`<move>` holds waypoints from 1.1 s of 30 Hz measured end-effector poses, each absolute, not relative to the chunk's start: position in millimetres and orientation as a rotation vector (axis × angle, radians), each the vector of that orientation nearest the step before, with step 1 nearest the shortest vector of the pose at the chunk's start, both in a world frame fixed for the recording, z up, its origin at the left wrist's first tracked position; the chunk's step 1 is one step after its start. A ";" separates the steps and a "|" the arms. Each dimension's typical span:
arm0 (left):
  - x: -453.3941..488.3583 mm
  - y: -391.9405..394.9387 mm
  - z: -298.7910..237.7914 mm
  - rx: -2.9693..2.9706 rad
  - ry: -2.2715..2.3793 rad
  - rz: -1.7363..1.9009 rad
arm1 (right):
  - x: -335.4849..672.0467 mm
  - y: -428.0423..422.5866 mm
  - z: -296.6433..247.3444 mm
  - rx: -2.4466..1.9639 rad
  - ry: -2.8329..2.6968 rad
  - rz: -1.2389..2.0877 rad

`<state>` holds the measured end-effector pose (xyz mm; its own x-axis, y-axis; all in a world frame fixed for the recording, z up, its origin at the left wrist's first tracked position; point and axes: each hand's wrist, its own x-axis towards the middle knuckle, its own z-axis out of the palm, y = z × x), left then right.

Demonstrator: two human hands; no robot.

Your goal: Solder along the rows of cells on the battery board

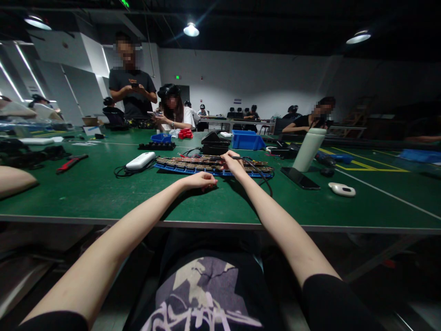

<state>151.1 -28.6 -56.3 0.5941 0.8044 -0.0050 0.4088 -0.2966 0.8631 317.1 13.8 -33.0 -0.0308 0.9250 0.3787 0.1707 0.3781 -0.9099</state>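
Observation:
A long blue rack (193,170) lies across the green table in front of me, with rows of thin copper-coloured and dark strips along it. Over its middle, my right hand (232,163) pinches a black pen-shaped tool that looks like a soldering iron (216,158). A black cable (263,177) trails from it to the right and loops over the rack's end. My left hand (201,180) rests on the table at the rack's near edge, fingers curled in. Whether anything is inside those fingers is hidden.
Left of the rack lie a white power bank (140,161) with a cable and a red-handled tool (71,163). To the right are a pale green bottle (309,151), a phone (300,178) and a white case (342,189). Behind stands a blue bin (247,139). Several people are beyond.

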 end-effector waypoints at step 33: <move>150.9 -27.0 -57.8 1.936 0.991 0.545 | 316.3 4.5 -27.3 -0.943 -1.536 0.773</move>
